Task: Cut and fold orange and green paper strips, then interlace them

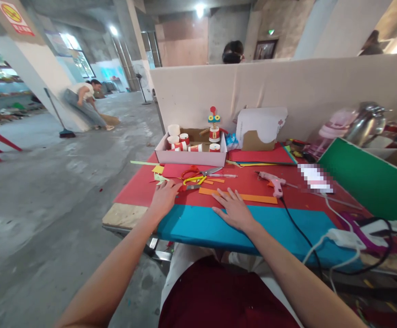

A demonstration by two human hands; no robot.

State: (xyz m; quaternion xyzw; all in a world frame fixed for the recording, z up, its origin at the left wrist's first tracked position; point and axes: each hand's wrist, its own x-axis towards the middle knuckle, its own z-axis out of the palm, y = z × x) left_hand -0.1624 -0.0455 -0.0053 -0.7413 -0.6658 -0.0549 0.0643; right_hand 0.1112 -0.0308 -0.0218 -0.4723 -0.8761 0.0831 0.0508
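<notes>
My right hand (234,210) lies with its fingers spread, the fingertips on a long orange paper strip (260,198) and the palm over blue paper (191,223). At the left, my left hand (164,198) rests on the red-covered table with fingers stretched out, next to light green paper scraps (159,177). Close to its fingertips is a red-handled cutting tool (192,187) with a grey blade; whether they touch, I cannot tell. Just beyond are yellow-handled scissors (195,180), red-handled scissors (190,171) and small orange strips (215,181). A pink glue gun (274,182) lies to the right.
A white box (191,158) holds several paper cups and a cup figure (214,132). Behind stands a beige partition (198,91). On the right are a blurred phone (314,177), a green board (365,177), a power strip (347,238) and cables. A person (87,93) bends down at left.
</notes>
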